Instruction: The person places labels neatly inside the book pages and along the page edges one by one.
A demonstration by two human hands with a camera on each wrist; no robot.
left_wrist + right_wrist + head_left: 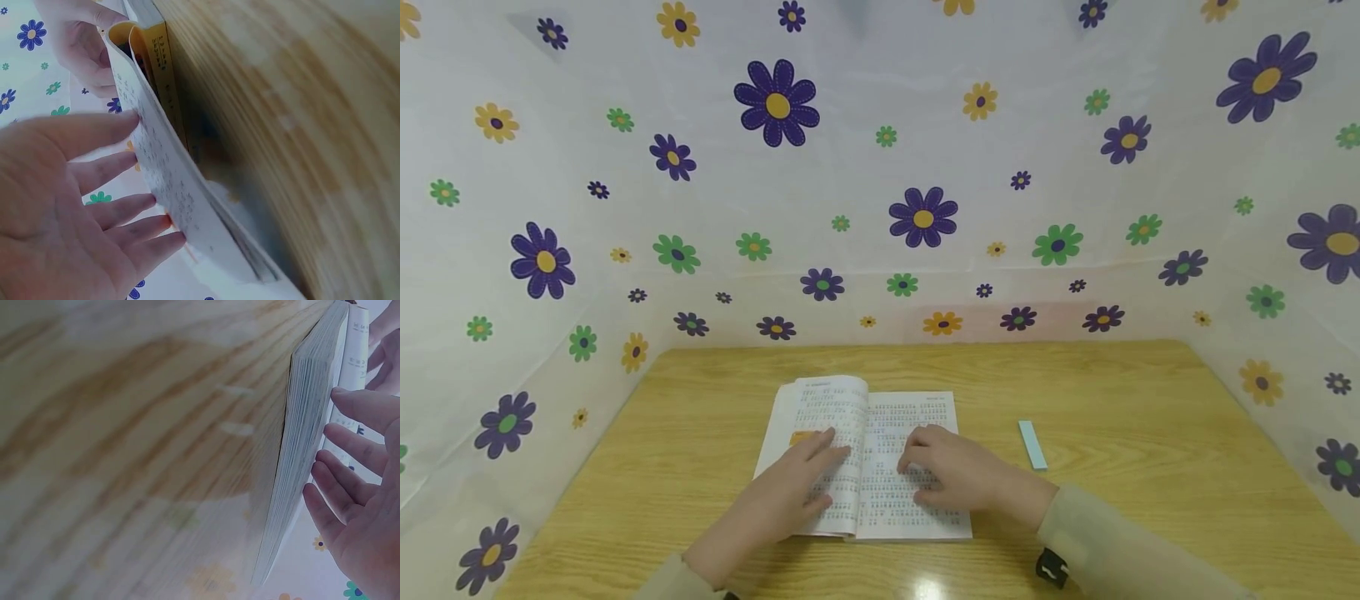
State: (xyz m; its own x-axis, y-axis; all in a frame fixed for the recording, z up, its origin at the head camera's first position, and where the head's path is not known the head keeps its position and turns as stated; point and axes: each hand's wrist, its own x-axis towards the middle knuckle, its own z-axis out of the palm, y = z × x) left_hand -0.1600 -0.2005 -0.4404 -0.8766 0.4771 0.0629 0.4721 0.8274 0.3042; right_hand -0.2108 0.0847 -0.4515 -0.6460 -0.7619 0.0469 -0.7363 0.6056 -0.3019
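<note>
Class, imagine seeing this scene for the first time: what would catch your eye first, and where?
Probably the white sheet with its purple, orange and green flowers, rising behind the table and along both sides. Next comes the open book on the table, the left hand at its left page and the right hand at its right. A pale blue strip lies to the book's right.

The open book [891, 500] is matt paper, the table [1120, 400] smooth, glossy wood grain, the sleeve [1120, 542] matt cloth
</note>
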